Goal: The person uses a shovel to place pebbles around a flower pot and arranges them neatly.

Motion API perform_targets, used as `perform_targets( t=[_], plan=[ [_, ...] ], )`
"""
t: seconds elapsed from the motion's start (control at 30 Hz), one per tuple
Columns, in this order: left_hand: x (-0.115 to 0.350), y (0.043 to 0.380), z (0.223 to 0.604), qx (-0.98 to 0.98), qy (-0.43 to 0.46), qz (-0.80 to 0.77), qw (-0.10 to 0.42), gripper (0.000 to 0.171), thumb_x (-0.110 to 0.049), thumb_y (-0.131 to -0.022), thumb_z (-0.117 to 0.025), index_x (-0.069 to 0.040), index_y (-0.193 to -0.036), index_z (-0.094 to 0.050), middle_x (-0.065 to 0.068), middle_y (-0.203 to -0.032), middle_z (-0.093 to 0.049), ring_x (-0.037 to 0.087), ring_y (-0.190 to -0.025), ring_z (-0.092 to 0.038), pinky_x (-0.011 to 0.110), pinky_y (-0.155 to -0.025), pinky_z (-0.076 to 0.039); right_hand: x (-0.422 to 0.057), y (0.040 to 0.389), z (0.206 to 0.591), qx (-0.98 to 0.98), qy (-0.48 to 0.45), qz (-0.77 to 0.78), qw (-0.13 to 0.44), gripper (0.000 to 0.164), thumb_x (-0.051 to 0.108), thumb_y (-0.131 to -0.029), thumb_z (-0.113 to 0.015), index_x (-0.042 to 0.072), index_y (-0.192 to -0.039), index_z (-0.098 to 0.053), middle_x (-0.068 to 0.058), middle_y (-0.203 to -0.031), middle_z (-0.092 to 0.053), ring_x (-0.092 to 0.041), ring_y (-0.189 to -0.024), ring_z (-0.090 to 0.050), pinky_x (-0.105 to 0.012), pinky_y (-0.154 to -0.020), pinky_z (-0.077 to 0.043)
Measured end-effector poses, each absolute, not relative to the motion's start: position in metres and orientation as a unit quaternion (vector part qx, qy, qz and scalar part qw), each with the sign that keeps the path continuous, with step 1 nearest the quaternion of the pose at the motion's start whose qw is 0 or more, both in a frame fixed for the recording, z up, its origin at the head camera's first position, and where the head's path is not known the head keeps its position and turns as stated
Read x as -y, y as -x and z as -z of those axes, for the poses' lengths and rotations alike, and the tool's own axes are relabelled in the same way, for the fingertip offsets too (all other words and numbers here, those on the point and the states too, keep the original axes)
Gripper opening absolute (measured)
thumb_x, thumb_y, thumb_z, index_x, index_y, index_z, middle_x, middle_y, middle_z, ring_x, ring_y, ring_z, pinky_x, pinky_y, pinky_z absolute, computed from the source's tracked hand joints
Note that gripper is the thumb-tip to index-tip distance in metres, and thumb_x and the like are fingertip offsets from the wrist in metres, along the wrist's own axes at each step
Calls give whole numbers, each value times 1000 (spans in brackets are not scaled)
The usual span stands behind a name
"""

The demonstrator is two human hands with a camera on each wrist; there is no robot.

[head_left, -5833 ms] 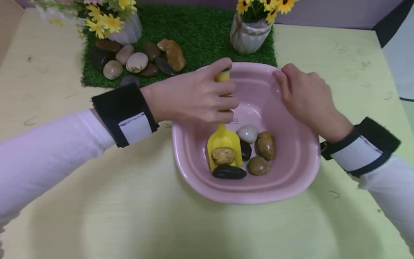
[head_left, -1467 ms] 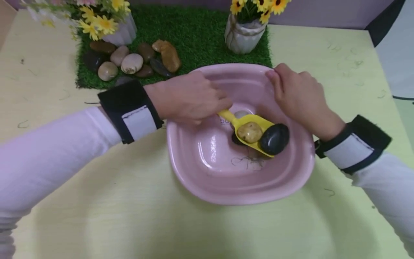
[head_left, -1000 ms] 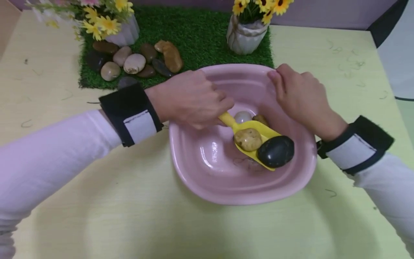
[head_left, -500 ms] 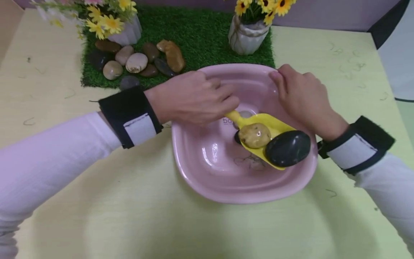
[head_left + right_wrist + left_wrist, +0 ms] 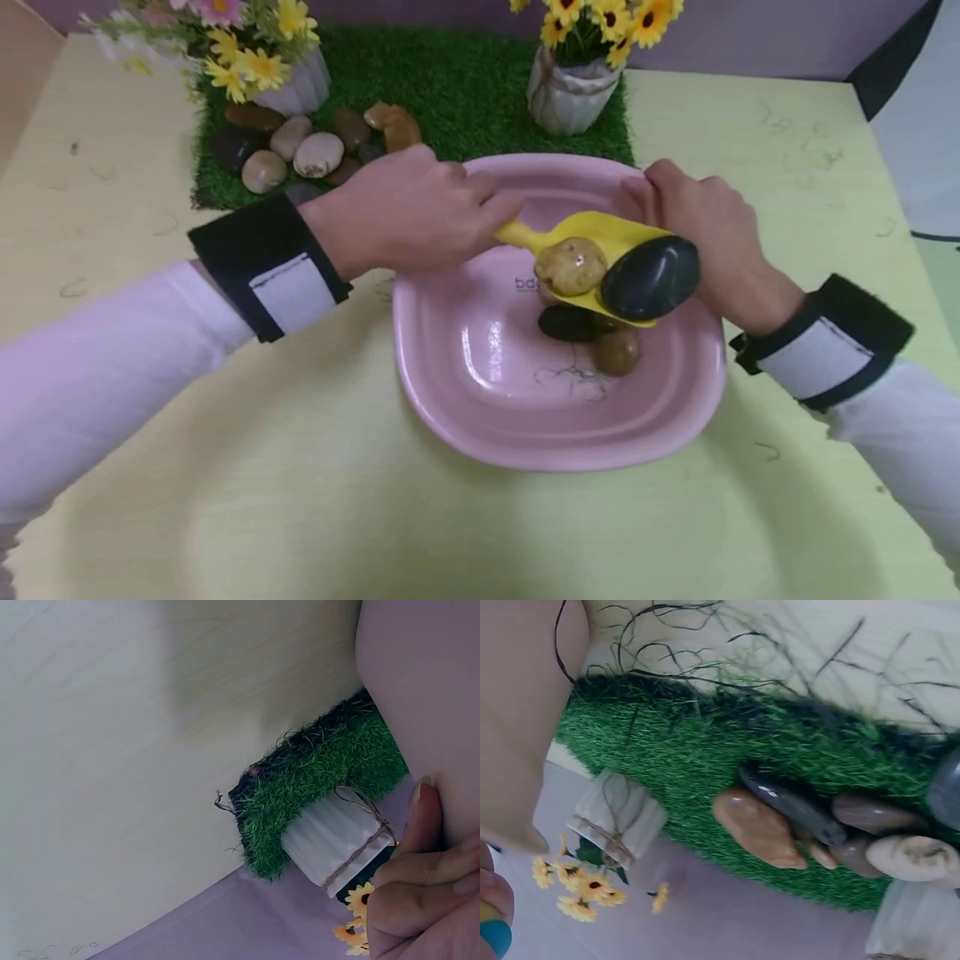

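My left hand [image 5: 416, 212] grips the handle of a yellow toy shovel [image 5: 592, 229], held over the pink basin [image 5: 465, 408]. On the blade lie a tan stone [image 5: 572, 267] and, at the tip, a large black stone [image 5: 651, 277]. My right hand [image 5: 708, 233] holds the basin's far right rim, partly behind the blade; its curled fingers [image 5: 409, 900] show in the right wrist view. Inside the basin are a dark stone [image 5: 567, 323] and a brown stone [image 5: 617, 352], with others partly hidden under the shovel. The handle's teal end [image 5: 495, 936] shows in the left wrist view.
Behind the basin lies a green artificial grass mat [image 5: 442, 100]. Several stones [image 5: 318, 155] sit on its left part, by a flower pot [image 5: 300, 83]. A sunflower pot [image 5: 572, 96] stands on its right. Thin dark strands [image 5: 573, 382] lie on the basin floor.
Since the oldest frame, the black stone has come onto the shovel beside the tan one. Lately the shovel has risen toward the basin's far right side. The right hand keeps its hold on the rim.
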State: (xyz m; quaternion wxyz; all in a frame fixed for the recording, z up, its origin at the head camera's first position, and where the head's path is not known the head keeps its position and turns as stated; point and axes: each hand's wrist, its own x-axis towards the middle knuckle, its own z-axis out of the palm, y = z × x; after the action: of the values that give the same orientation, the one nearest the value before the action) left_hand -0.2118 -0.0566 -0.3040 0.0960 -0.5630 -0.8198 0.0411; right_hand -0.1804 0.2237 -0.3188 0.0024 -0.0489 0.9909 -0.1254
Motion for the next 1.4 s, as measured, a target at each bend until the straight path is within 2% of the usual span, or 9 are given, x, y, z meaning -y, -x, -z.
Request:
perform_targets(
  t=[0.13,0.23,0.5,0.67,0.9,1.1,1.23,1.33,1.4],
  plan=[
    [72,215,298,837,530,-29,132,37,-37,-104,-46,-1,-98,-54,12,-70,-57,26,-49,-53,38,-42,-43,-226,178,318,-989,74,125,-21,30,28,-103,-45,1,-108,-57,-24,-76,-57,-38,-61,-55,-46,-46,-42],
    [85,219,292,851,501,-25,153,39,-40,-102,-50,-1,-95,-54,12,-67,-56,27,-48,-51,40,-42,-43,-228,178,318,-990,73,112,-38,26,20,-100,-45,-1,-109,-57,-25,-74,-55,-39,-59,-54,-50,-45,-42],
    [130,229,276,898,425,-44,110,36,-37,-102,-50,-3,-93,-50,10,-62,-49,22,-40,-40,34,-38,-32,-229,180,317,-993,41,111,-15,51,44,-106,-32,1,-108,-59,-25,-78,-58,-43,-66,-57,-49,-51,-41],
    [152,233,271,924,369,-58,84,36,-35,-102,-51,-1,-92,-48,10,-58,-45,24,-40,-40,33,-38,-31,-230,179,317,-993,45,110,-13,51,43,-106,-32,1,-108,-59,-26,-78,-59,-43,-65,-57,-49,-50,-41],
    [169,242,268,945,316,-82,26,36,-33,-103,-48,4,-101,-49,10,-54,-43,23,-39,-40,34,-38,-38,-228,180,319,-993,51,107,-28,49,42,-106,-34,1,-104,-59,-26,-73,-56,-44,-62,-56,-52,-48,-40],
    [179,248,273,953,287,-91,-18,35,-31,-104,-45,3,-101,-50,7,-54,-40,21,-40,-39,31,-37,-36,-225,181,322,-992,55,105,-33,48,42,-106,-34,0,-105,-59,-26,-71,-56,-43,-60,-55,-51,-46,-40],
    [176,250,279,955,272,-111,-50,40,-35,-105,-41,4,-114,-47,6,-54,-42,22,-42,-41,30,-36,-38,-225,181,323,-993,53,104,-34,49,42,-106,-34,0,-104,-59,-25,-70,-55,-41,-58,-54,-50,-46,-40],
    [170,249,285,954,273,-110,-53,38,-31,-105,-40,6,-113,-47,8,-55,-43,23,-42,-44,32,-36,-40,-225,180,323,-992,54,105,-36,50,42,-106,-34,0,-104,-59,-25,-69,-55,-40,-57,-54,-50,-45,-39],
    [166,246,290,953,282,-102,-34,34,-26,-104,-41,7,-105,-50,9,-57,-44,24,-43,-45,34,-36,-41,-225,180,323,-992,53,105,-36,49,42,-106,-34,0,-104,-59,-25,-68,-54,-40,-57,-53,-50,-45,-39]
  ],
)
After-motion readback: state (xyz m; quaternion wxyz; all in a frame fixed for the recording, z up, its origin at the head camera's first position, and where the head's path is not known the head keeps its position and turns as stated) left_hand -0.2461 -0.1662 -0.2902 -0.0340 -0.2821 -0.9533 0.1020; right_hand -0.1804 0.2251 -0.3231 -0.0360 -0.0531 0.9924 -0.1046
